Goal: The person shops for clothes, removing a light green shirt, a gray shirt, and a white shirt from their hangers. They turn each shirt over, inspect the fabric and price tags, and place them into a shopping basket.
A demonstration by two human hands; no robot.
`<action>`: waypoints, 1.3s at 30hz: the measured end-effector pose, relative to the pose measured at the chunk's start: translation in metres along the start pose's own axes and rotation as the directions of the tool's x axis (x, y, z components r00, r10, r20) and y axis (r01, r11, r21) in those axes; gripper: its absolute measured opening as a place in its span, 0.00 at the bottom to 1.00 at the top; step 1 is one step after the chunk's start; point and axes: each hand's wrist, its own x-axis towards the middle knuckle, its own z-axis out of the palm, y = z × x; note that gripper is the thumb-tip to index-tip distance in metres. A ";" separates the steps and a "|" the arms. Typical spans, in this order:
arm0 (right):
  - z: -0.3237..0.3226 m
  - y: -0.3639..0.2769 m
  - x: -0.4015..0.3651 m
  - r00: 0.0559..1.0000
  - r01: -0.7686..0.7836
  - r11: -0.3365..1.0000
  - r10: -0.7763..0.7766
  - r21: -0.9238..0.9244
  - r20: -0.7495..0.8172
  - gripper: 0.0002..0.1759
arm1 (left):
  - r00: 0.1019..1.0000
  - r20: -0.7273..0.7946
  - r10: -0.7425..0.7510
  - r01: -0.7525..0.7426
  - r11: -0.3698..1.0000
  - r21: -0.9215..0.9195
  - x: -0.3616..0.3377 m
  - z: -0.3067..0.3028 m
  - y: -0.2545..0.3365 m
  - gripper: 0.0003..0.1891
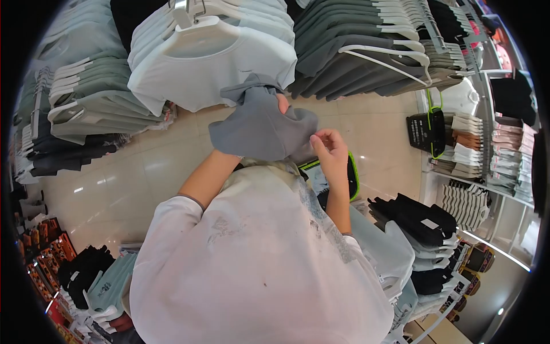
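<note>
A grey garment (258,126), probably a T-shirt, is bunched up in front of my chest. My left forearm goes in under its cloth, and only a bit of my left hand (283,104) shows at the upper opening, with the rest covered. At the garment's right edge, my right hand (330,148) has thumb and fingers closed on the fabric. Just beyond the garment hangs a white T-shirt (212,63) on a white hanger. A bare white hanger (389,57) lies against the dark grey shirts (349,63) at the upper right.
Light green shirts (97,103) hang on the left. A black basket with a green rim (354,178) is beside my right forearm; another black basket (427,133) stands farther right. Racks of black and pale clothes (418,223) are close behind on the right. Tiled floor (126,178) lies between racks.
</note>
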 end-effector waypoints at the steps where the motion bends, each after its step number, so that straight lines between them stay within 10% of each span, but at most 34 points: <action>1: 0.001 0.005 0.006 0.999 0.017 0.999 -0.017 -0.028 -0.027 0.13 | 1.000 0.017 -0.020 0.020 0.999 -0.027 0.003 -0.001 0.001 0.16; 7: 0.020 0.041 0.051 0.869 -0.487 0.703 0.452 0.518 0.203 0.19 | 0.940 0.159 -0.300 0.336 0.891 -0.305 0.037 -0.081 -0.006 0.11; 9: 0.028 0.036 0.055 0.838 -0.542 0.583 0.427 0.605 0.339 0.17 | 0.992 0.005 -0.127 0.127 0.991 -0.053 0.030 -0.067 -0.004 0.11; 11: 0.030 0.033 0.054 0.831 -0.554 0.555 0.330 0.620 0.448 0.15 | 0.998 -0.054 -0.011 0.000 0.980 -0.200 0.017 -0.032 0.006 0.10; 17: 0.023 0.019 0.069 0.985 -0.172 0.595 0.099 0.785 0.141 0.16 | 0.987 -0.121 0.106 -0.073 0.965 0.251 0.002 -0.022 0.024 0.12; 21: 0.036 -0.045 0.039 0.986 0.051 0.745 -0.144 0.665 0.085 0.11 | 0.990 0.004 0.141 -0.051 0.330 0.943 -0.011 -0.021 0.032 0.13; 24: 0.060 -0.066 0.021 0.846 0.304 0.923 -0.376 0.236 0.379 0.05 | 0.992 0.007 0.129 -0.038 0.234 0.972 -0.026 -0.017 0.022 0.13; 26: 0.092 -0.089 0.015 0.618 0.649 0.759 -0.564 0.050 0.549 0.07 | 0.992 -0.024 0.123 -0.010 0.264 0.964 -0.036 -0.015 0.011 0.13; 29: 0.129 -0.072 -0.005 0.588 0.729 0.679 -0.559 -0.084 0.585 0.08 | 0.992 -0.072 0.107 0.035 0.310 0.950 -0.049 -0.015 -0.003 0.13; 39: 0.106 -0.087 -0.039 0.352 0.571 0.792 -0.475 0.217 0.807 0.12 | 0.984 -0.132 0.122 0.078 0.369 0.926 -0.072 -0.022 -0.011 0.15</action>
